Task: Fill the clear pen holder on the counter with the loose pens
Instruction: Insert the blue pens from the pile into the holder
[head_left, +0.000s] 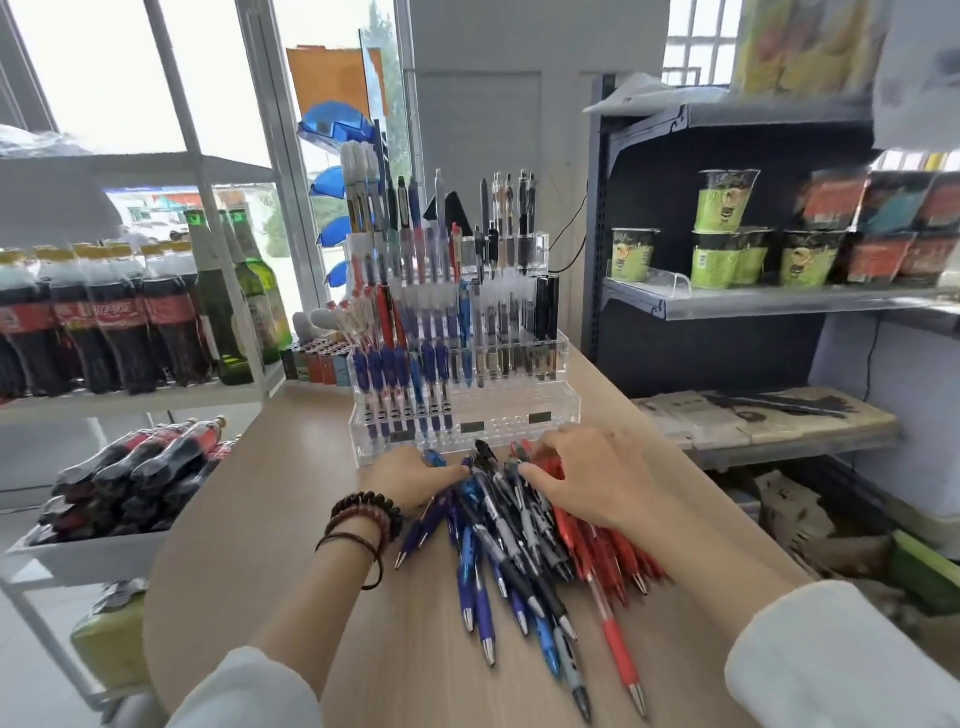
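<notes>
Pens (498, 545) by the holder (519, 410) look light and slick, so I'd pinch the rubber grips (618, 649); right hand (587, 478) rests spread on them, left hand (405, 475) can't tell.

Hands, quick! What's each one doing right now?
Left hand: resting on the loose pens; whether it grips one cannot be told.
Right hand: open, spread over the red pens.

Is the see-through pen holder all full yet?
Not full yet. The clear tiered plastic pen holder has empty holes in its front rows, and a pile of loose blue, black and red pens lies before it.
</notes>
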